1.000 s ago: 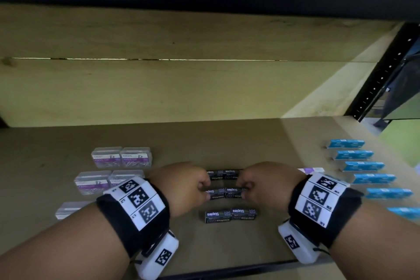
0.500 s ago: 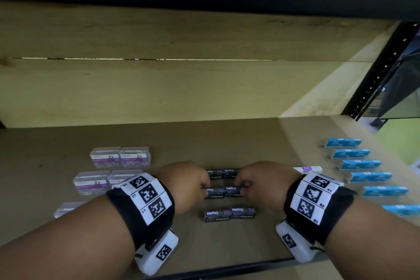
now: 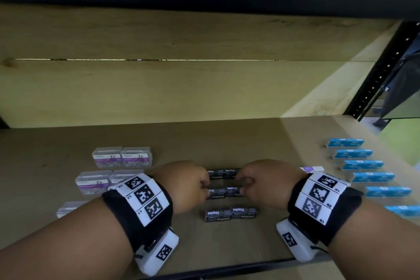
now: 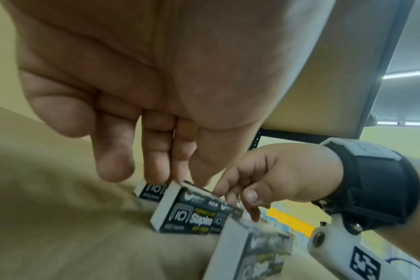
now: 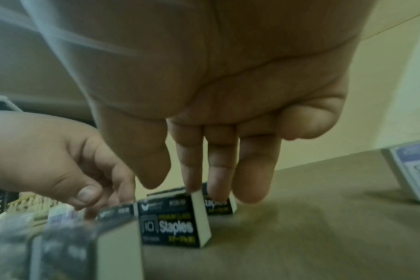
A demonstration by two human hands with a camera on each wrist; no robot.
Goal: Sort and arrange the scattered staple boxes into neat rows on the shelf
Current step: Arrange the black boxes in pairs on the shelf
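Observation:
Black staple boxes lie in three short rows of two on the brown shelf [image 3: 227, 138]: a far row [image 3: 223, 173], a middle row [image 3: 223, 192] and a near row [image 3: 230, 214]. My left hand [image 3: 205, 188] is at the left end of the middle row. My right hand [image 3: 243, 186] is at its right end. In the left wrist view my left hand [image 4: 180, 180] points straight fingers down behind the middle box [image 4: 185, 216], thumb above its top. My right hand [image 5: 187, 187] does the same on its box [image 5: 170, 227].
Clear paper clip boxes [image 3: 121, 157] stand in rows at the left. A column of several blue boxes [image 3: 363, 165] runs along the right. A purple-and-white box [image 3: 314, 168] lies behind my right wrist. The shelf's dark front edge [image 3: 227, 273] is close below.
Both hands stay at the two ends of the middle row of black boxes. No box has visibly shifted.

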